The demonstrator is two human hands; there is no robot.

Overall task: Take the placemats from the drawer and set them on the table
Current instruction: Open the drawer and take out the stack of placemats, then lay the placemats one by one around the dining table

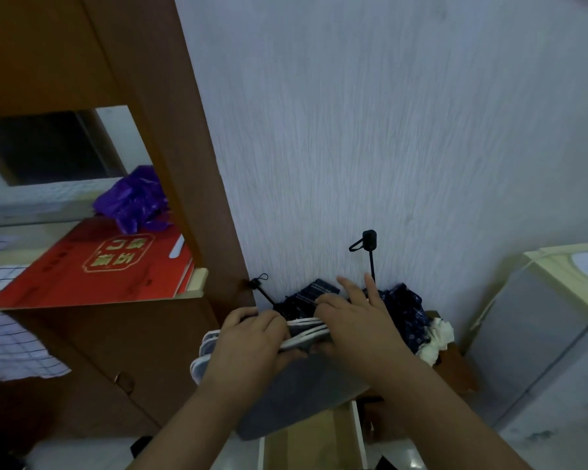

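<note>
Left hand (252,337): fingers curled over the far left edge of the placemats, closed on the stack from above; forearm enters from the near edge of the view.
Right hand (357,320): thumb and lower fingers pinched on the far right edge of the same stack; index and middle fingers stretched out straight toward the wall.
Placemats (296,388): a stack of grey fabric sheets with white piped edges, held between both hands, hanging down and toward the viewer; its near end overlaps the open drawer.
Drawer (313,442): pulled open at the near centre, with white side walls and a pale wooden floor showing; the part under the stack is hidden.
Umbrellas (404,307): two dark blue patterned folded umbrellas with thin black handles, lying just beyond the hands against the wall.
Wall (387,130): pale, with a fine streaked texture, filling the far centre and right.
Cabinet (143,96): brown wood, on the left, with an open shelf.
Red box (92,266): flat, with gold lettering, lying on the shelf at left.
Purple bag (133,198): crumpled plastic, resting on the far end of the red box.
Pale appliance (550,334): at far right; its kind cannot be told.
</note>
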